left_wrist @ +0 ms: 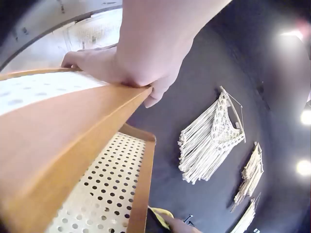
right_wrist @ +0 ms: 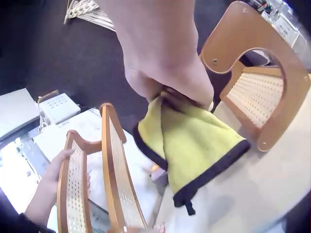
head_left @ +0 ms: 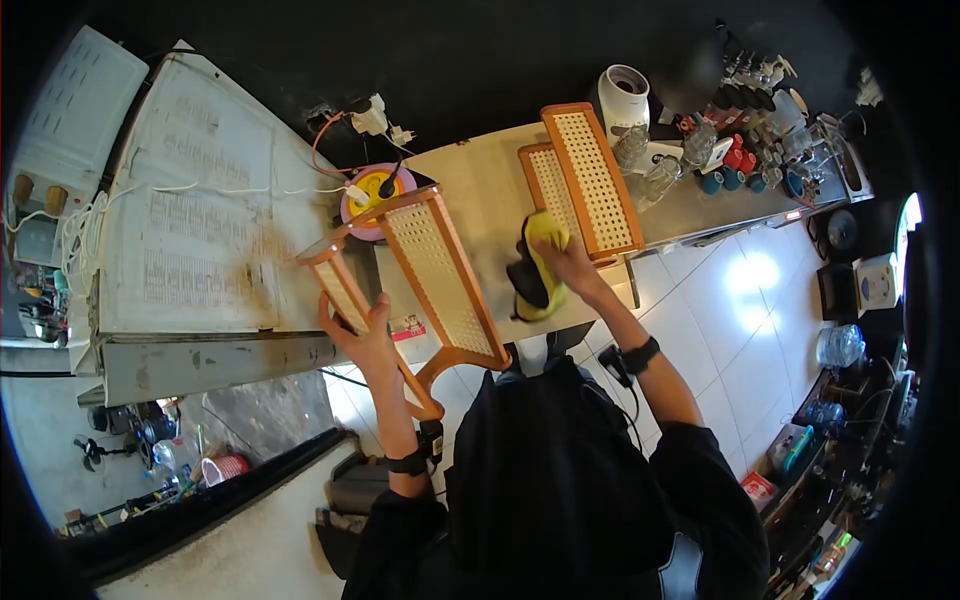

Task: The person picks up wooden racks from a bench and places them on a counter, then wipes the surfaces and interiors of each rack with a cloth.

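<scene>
My left hand (head_left: 368, 335) grips one panel of a two-tier wooden rack (head_left: 450, 275) with perforated cream panels, holding it tilted above the table's left part. In the left wrist view the fingers (left_wrist: 92, 63) curl over the panel's wooden edge. A yellow cloth with black trim (right_wrist: 199, 145) hangs from my right hand (head_left: 565, 262), bunched between its fingers. In the head view the cloth is just right of the held rack, apart from it. A second, similar rack (head_left: 595, 180) stands on the table right behind the cloth.
A purple and yellow round holder (head_left: 378, 190) with plugs and cables sits behind the held rack. White appliance (head_left: 625, 95), glass jars and cups (head_left: 735, 155) line the counter at the right. A large white panelled surface (head_left: 200, 200) lies to the left. Macramé hangings (left_wrist: 216, 136) decorate the dark wall.
</scene>
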Tool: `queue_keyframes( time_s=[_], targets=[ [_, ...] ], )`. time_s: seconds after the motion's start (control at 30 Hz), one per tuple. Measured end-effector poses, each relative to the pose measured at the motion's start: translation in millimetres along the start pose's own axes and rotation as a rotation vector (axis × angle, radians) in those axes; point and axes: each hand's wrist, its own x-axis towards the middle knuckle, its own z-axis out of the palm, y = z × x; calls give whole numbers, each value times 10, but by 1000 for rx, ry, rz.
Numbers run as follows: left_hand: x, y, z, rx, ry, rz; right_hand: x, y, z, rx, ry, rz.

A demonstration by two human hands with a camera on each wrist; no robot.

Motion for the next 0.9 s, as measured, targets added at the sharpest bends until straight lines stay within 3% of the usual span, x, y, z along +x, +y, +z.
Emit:
queue_keyframes(
  time_s=[0.07,0.17,0.23,0.27,0.3,0.37,0.4,0.43,0.5,0.57,0.6,0.67,0.83,0.9],
  targets=[
    [-1,-155,0,64,-5,23,280,-175,74,-4,88,-175],
    [-24,-239,54,92,-20,44,718,-315,216,12,135,-207],
    [-20,-246,79,168,0,7,1132,-102,296,-64,112,-211],
    [-10,-269,87,138,0,12,1422,147,257,-312,75,-63],
    [-10,-275,82,144,4,15,1431,190,297,-305,70,-64],
    [-13,-301,91,154,15,-1,1443,274,362,-853,164,-54],
    [-1,-331,95,157,21,40,1348,355,468,-976,340,-100],
    [5,-358,108,154,34,37,1251,424,503,-981,330,-107],
    [16,-358,165,210,86,22,956,510,558,-560,154,-469],
    [121,-579,113,259,75,58,367,270,712,-381,-50,-293],
    [174,-634,117,335,76,61,231,218,742,-387,-52,-289],
    [246,-618,164,439,80,23,57,196,740,-264,-208,-82],
    [328,-537,318,507,-37,49,101,328,771,-213,-150,-119],
    [317,-468,387,504,-222,90,212,526,773,-240,-23,-228]
  ],
)
